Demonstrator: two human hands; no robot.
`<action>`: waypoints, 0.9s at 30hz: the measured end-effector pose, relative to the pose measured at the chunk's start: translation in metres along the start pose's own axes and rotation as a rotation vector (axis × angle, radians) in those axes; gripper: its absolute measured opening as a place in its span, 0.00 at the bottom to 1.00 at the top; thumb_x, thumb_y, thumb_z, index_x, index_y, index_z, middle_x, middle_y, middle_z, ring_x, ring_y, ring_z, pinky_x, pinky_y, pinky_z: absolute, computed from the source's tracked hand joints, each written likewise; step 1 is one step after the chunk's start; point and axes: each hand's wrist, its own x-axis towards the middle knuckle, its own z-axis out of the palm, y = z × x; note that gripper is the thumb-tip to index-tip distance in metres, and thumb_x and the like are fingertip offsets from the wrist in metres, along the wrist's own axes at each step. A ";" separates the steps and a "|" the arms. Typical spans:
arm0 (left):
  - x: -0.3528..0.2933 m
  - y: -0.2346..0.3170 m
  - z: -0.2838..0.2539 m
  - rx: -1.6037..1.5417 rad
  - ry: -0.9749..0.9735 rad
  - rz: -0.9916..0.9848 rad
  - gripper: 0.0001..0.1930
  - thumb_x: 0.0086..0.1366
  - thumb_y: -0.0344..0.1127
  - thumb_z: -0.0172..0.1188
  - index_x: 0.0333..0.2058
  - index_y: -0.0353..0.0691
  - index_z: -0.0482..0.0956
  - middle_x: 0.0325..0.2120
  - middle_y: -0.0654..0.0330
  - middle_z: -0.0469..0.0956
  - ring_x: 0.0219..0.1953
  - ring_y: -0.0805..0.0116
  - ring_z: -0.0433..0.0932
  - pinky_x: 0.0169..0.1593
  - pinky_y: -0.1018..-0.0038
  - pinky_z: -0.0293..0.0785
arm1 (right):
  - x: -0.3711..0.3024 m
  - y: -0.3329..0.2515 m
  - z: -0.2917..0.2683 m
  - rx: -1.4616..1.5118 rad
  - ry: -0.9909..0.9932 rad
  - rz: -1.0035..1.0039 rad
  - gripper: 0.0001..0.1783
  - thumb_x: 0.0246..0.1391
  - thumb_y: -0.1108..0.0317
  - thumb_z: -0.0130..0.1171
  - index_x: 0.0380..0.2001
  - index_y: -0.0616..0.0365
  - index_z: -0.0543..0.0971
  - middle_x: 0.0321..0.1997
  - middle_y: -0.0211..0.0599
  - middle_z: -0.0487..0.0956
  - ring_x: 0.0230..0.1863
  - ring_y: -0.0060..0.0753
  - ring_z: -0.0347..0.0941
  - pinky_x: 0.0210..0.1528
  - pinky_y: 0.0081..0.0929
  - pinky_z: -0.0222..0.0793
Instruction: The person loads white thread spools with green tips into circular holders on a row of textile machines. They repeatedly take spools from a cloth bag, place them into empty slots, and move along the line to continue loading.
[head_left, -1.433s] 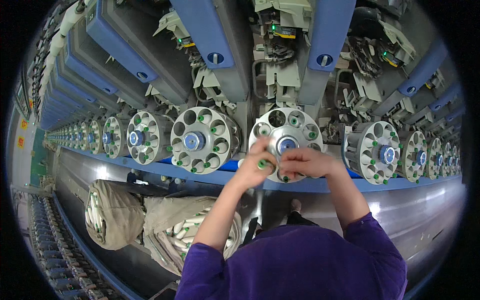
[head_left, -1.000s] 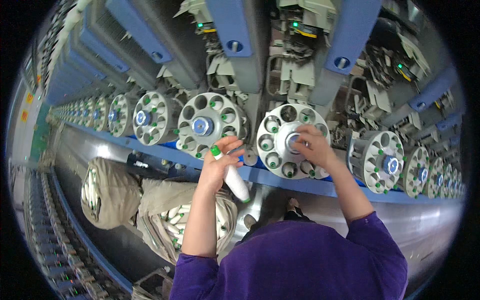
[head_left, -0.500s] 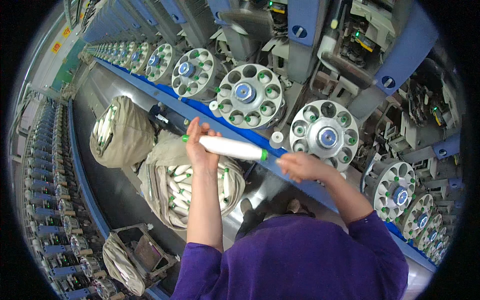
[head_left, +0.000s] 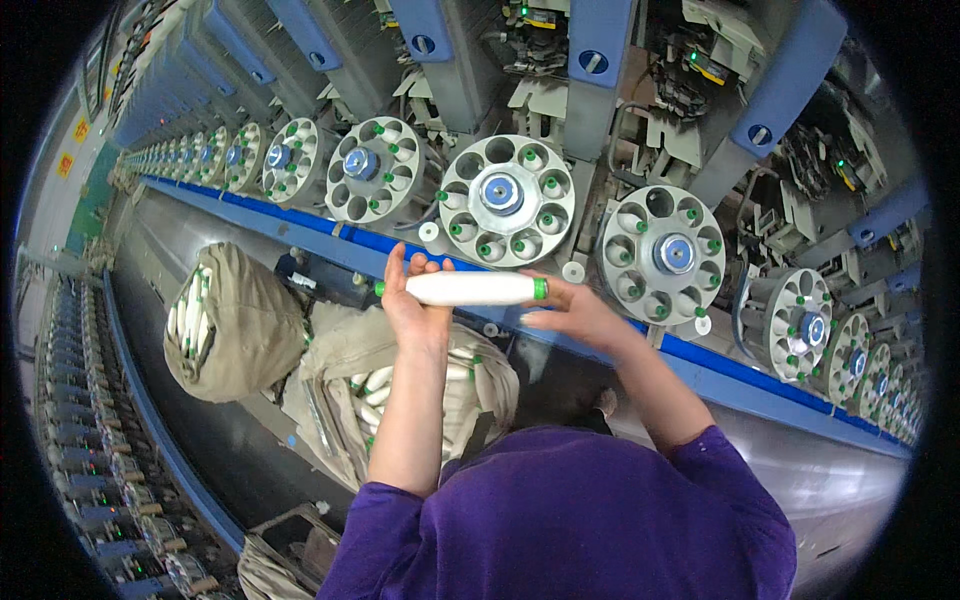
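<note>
One white bobbin (head_left: pixel 470 290) with green ends lies nearly level in front of the person, held in mid-air by the left hand (head_left: pixel 418 310). That hand's fingers are closed around its left part, and a green tip pokes out past them. The right hand (head_left: pixel 585 315) is at the other green end, thumb and forefinger parted, the rest loosely curled; whether a fingertip touches the end cannot be told from here.

Beyond the hands, a drum (head_left: pixel 500 218) carries more bobbins in its round pockets, their green tips showing. A second drum (head_left: pixel 672 280), to the right, does the same. Both stand behind a blue rail (head_left: pixel 362 260). Below the left forearm, an open sack (head_left: pixel 322 372) holds a loose heap of bobbins; a fuller-looking sack (head_left: pixel 255 345) sits farther left.

To handle the bobbin well, the left fingers would do best to support it lightly, since a hard squeeze could mark or shift the yarn. The right hand should work at the green end only, where there is firm tube to pinch, without scraping fingernails over the white windings. Holding it level, well apart from the rail and the drums' rims, should help prevent snags. A slow turn between both hands seems safer than a tug.
</note>
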 end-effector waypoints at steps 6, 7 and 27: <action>0.017 0.022 -0.008 0.010 0.036 -0.076 0.08 0.66 0.38 0.46 0.40 0.48 0.71 0.19 0.65 0.69 0.25 0.69 0.71 0.47 0.59 0.68 | -0.018 0.030 -0.012 0.833 0.443 -0.066 0.06 0.55 0.63 0.54 0.28 0.52 0.75 0.36 0.32 0.79 0.44 0.28 0.73 0.55 0.41 0.62; 0.021 0.021 -0.010 0.024 0.045 -0.091 0.08 0.66 0.38 0.46 0.40 0.48 0.71 0.19 0.65 0.69 0.24 0.69 0.71 0.47 0.59 0.68 | -0.024 0.033 -0.022 0.902 0.456 -0.061 0.08 0.57 0.62 0.52 0.28 0.53 0.74 0.34 0.30 0.77 0.41 0.28 0.73 0.55 0.44 0.62; 0.025 -0.245 0.077 1.153 -0.804 0.249 0.13 0.52 0.32 0.63 0.37 0.40 0.75 0.37 0.57 0.73 0.43 0.65 0.71 0.48 0.71 0.66 | -0.169 -0.034 -0.120 0.160 0.376 0.092 0.07 0.46 0.70 0.61 0.23 0.61 0.74 0.31 0.39 0.74 0.25 0.25 0.69 0.26 0.21 0.64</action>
